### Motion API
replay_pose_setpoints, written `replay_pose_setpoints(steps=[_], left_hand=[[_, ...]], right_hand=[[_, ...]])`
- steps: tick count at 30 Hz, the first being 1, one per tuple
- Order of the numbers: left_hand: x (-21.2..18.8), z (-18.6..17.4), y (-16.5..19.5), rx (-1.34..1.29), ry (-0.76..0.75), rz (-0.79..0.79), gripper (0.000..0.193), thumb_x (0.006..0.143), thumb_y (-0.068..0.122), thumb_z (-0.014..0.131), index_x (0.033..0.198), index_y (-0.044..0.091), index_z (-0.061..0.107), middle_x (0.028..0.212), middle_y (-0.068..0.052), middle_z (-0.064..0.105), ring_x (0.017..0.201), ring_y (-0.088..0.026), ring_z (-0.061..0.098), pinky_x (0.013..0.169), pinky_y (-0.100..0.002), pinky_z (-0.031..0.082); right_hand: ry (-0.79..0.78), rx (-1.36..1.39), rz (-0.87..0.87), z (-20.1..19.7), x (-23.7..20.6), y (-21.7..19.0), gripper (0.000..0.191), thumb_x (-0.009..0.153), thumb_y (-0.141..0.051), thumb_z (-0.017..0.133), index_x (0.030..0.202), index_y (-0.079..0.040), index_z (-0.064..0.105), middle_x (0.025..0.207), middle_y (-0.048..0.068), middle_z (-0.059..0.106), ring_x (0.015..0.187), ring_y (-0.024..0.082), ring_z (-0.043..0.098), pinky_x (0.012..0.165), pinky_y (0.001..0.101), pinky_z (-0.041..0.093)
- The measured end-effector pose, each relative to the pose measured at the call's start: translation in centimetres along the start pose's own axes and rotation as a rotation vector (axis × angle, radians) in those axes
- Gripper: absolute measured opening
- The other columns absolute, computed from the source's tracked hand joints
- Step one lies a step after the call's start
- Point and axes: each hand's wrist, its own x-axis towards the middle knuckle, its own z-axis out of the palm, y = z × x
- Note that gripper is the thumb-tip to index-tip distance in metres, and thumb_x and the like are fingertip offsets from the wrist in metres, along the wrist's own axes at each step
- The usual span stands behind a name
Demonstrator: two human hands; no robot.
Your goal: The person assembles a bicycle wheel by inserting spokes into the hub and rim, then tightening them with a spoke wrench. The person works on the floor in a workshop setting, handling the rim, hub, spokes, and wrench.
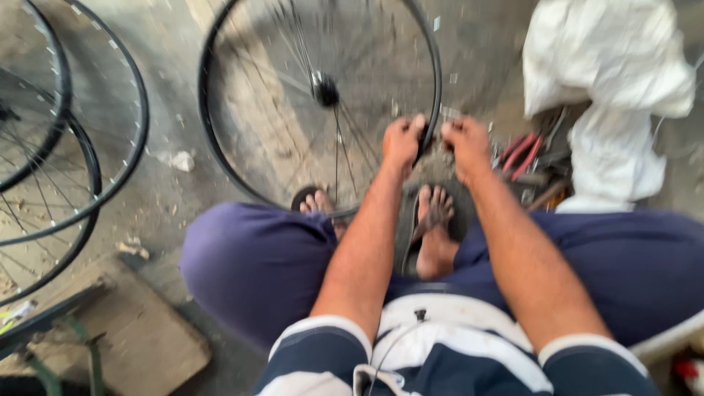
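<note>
Gripping the wheel rim (pixel 433 110) (blurred), left hand (pixel 402 141) and right hand (pixel 466 143) clench its near edge.

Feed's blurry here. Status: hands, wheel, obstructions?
Left hand and right hand both grip the wheel at its near rim. Wheel upright on floor. Tools right of it, apart.

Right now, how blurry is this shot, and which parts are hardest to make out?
Head view: motion blur smears everything; the wheel rim streaks, left hand and right hand lack finger detail, the tools are a jumble, and the white sack is washed out.
</note>
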Motion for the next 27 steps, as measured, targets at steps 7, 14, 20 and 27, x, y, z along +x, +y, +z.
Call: replay_pose_setpoints(steps=[7, 14, 20, 27], left_hand=[[-0.6, 0.1, 0.4, -0.239, -0.043, -0.164, 0.029, 0.100, 0.023, 0.065, 0.104, -0.006, 0.065, 0.087, -0.015, 0.075, 0.073, -0.024, 0.076, 0.059, -0.034, 0.061], [-1.1, 0.2, 1.3, -0.228, -0.035, -0.174, 0.028, 0.101, 0.023, 0.064, 0.105, -0.005, 0.065, 0.088, -0.014, 0.074, 0.072, -0.023, 0.075, 0.058, -0.033, 0.060], [-0.9, 0.1, 1.1, -0.221, -0.033, -0.185, 0.029, 0.101, 0.023, 0.064, 0.103, -0.006, 0.064, 0.086, -0.015, 0.074, 0.071, -0.023, 0.075, 0.059, -0.033, 0.060], [-0.2, 0.0, -0.3, -0.132, -0.006, -0.084, 0.029, 0.100, 0.022, 0.067, 0.101, -0.007, 0.070, 0.083, -0.012, 0.072, 0.067, -0.019, 0.068, 0.056, -0.033, 0.057]], right_hand=[[0.031, 0.016, 0.029, -0.2, -0.4, 0.3, 0.010, 0.093, -0.007, 0.073, 0.102, -0.003, 0.069, 0.084, 0.002, 0.067, 0.069, 0.011, 0.063, 0.060, 0.0253, 0.053], [0.050, 0.014, 0.063, 0.2, -0.6, -0.2, 0.010, 0.092, -0.009, 0.071, 0.100, -0.003, 0.068, 0.081, 0.001, 0.067, 0.065, 0.009, 0.062, 0.056, 0.0242, 0.051], [0.049, 0.041, 0.091, 0.3, -0.3, 0.2, 0.008, 0.094, -0.010, 0.070, 0.098, -0.004, 0.068, 0.080, 0.000, 0.066, 0.064, 0.008, 0.061, 0.055, 0.0231, 0.050], [0.017, -0.090, 0.138, 0.6, -0.2, 0.1, 0.029, 0.103, -0.032, 0.063, 0.092, -0.006, 0.064, 0.072, -0.001, 0.058, 0.056, 0.009, 0.052, 0.048, 0.0246, 0.041]])
